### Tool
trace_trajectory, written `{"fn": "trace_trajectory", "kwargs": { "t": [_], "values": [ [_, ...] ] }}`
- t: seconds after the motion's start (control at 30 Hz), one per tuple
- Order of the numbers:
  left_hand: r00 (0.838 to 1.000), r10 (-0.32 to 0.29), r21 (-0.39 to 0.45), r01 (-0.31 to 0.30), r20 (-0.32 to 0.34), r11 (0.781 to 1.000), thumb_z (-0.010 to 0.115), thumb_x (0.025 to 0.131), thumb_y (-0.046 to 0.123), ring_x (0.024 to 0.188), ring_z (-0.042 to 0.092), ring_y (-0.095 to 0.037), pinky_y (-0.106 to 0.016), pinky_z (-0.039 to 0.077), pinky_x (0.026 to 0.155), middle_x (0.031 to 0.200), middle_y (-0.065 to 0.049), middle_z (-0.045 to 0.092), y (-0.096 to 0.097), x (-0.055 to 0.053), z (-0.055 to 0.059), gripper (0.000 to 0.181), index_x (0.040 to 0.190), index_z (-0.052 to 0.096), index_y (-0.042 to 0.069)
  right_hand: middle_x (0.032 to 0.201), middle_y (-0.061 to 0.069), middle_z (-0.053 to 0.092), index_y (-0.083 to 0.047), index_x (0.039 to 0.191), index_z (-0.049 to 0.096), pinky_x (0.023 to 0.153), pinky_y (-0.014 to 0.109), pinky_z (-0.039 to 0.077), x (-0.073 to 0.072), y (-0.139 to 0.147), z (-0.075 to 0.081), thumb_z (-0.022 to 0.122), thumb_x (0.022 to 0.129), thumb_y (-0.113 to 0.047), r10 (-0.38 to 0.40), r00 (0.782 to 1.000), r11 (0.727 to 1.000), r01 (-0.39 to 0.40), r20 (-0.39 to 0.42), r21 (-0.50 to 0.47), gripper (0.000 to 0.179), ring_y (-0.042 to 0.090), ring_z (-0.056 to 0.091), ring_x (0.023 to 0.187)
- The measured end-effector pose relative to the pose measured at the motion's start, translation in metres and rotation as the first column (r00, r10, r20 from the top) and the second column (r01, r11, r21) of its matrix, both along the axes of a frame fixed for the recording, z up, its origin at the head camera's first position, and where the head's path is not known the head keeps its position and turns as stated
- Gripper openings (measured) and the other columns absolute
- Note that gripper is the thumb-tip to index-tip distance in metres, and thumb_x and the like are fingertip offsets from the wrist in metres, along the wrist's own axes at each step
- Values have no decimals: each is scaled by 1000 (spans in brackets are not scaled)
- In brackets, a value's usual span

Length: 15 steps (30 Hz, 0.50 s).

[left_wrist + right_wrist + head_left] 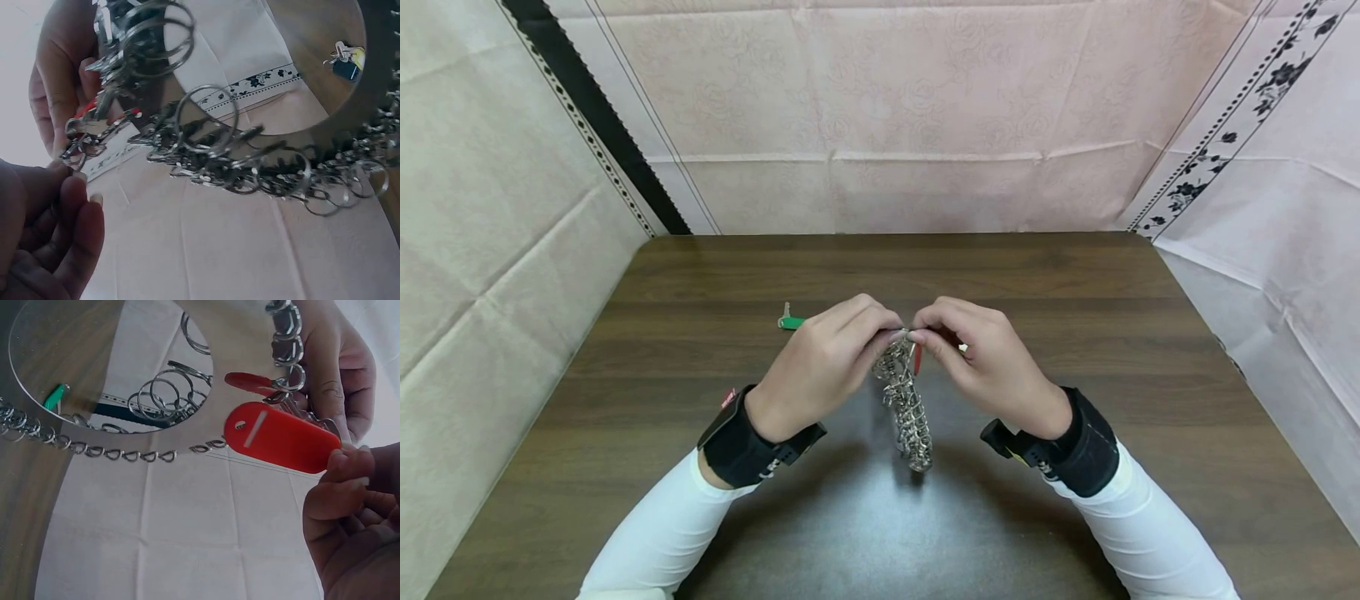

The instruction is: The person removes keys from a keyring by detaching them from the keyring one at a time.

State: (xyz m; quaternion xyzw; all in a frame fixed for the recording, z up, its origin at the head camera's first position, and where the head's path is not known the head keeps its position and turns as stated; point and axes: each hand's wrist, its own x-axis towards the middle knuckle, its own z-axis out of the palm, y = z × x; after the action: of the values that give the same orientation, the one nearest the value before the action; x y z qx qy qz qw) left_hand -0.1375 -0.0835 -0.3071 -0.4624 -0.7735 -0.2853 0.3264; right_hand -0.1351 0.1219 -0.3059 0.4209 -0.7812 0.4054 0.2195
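Note:
Both hands meet at the top of a flat ring [244, 337], its edge crowded with metal clasps and split key rings [206, 128]. From the head it looks like a narrow silvery bundle [912, 421] slanting below the fingers. My left hand [831, 358] pinches a small metal key ring [76, 156] between thumb and fingertips. Opposite it, my right hand [981, 358] has thumb and finger pinched at the end of a red key tag [281, 439]. A second red piece [249, 382] shows behind that tag. The exact contact at the fingertips is partly hidden.
A green key tag [791, 322] lies on the brown wooden table [700, 375], just beyond my left hand. In the left wrist view, a dark clip [345, 70] with something yellow rests on the wood. Pale patterned cloth [925, 108] surrounds the table's far side and flanks.

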Motion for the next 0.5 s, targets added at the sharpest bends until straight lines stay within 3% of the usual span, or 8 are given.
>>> {"fn": "trace_trajectory", "kwargs": {
  "t": [0.23, 0.5],
  "values": [
    [999, 6, 31, -7, 42, 1000, 59, 93, 9, 78, 52, -8, -19, 46, 69, 88, -3, 60, 1, -1, -2, 7, 96, 62, 2, 78, -2, 58, -7, 92, 66, 52, 22, 36, -1, 0, 0, 61, 93, -12, -31, 998, 999, 33, 52, -36, 7, 7, 44, 61],
    [993, 7, 113, -20, 118, 993, 58, 95, 10, 75, 48, -7, -19, 42, 63, 87, -3, 58, 1, 0, -3, 8, 96, 62, 4, 79, 3, 62, -6, 93, 65, 51, 19, 40, -2, -2, -3, 62, 91, -10, -5, 998, 997, 10, 59, -83, 6, 4, 47, 58]
  ]
}}
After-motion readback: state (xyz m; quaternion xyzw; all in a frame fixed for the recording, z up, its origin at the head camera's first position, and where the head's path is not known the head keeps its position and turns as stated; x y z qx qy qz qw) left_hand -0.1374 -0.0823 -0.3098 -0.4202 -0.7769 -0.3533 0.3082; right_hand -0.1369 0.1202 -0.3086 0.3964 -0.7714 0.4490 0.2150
